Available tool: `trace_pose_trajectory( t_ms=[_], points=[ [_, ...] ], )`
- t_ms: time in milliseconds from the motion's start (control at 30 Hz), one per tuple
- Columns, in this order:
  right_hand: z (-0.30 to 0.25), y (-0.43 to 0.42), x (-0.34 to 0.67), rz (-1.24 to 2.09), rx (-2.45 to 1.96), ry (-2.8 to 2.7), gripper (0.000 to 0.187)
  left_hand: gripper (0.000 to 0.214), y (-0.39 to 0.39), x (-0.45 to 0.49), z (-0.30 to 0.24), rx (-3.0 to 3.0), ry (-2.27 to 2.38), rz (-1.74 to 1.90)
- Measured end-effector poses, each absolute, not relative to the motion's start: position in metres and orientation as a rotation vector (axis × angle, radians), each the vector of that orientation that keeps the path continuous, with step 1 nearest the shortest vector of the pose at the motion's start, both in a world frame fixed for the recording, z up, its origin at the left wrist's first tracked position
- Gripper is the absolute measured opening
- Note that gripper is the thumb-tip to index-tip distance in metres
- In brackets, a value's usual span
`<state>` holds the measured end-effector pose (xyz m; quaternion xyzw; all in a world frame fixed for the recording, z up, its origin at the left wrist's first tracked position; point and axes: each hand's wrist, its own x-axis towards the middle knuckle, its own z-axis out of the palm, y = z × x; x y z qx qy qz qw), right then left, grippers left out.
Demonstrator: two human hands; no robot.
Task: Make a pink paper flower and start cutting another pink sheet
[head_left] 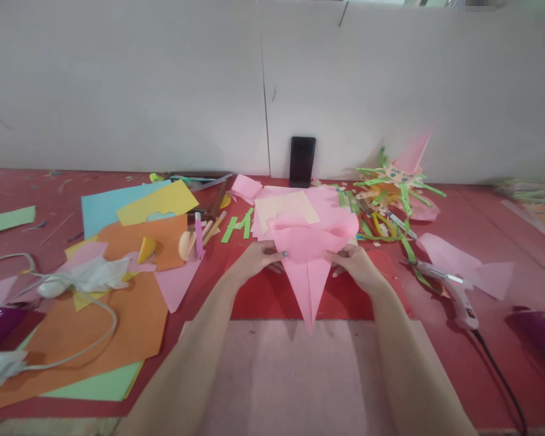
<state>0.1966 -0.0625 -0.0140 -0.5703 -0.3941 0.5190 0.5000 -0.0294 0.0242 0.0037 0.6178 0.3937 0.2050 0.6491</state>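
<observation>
A pink paper cone [306, 263] is held between my two hands, its point toward me and its wide, curved end away. A seam runs along its upper side down to the tip. My left hand [261, 259] grips the cone's left edge, thumb on top and fingers partly underneath. On the opposite edge, my right hand [352, 266] pinches the paper the same way. Beneath the cone lies a red sheet [254, 303], and closer to me is a pale pink board [304, 375].
Coloured paper sheets [122, 315] and a white cable [113, 330] cover the left. A glue gun [454, 293] lies at right with its cord. A black phone [302, 161] leans against the wall. Behind right stands a pink cone-topped paper figure [404, 169] with green strips.
</observation>
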Motion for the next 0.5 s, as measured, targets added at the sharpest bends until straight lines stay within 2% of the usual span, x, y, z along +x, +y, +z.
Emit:
trace_pose_trajectory(
  t_ms=[167,367,500],
  points=[
    [-0.014,-0.062,0.198,1.281,-1.383,-0.963,0.034,0.031,0.026,-0.034,0.006,1.404,0.861,0.402],
    [-0.016,-0.061,0.200,1.290,-1.349,-0.957,0.029,0.018,0.030,-0.034,-0.004,1.335,0.823,0.459],
    [-0.017,-0.063,0.203,1.314,-1.315,-0.956,0.027,0.019,0.032,-0.036,-0.004,1.321,0.820,0.442]
  ],
)
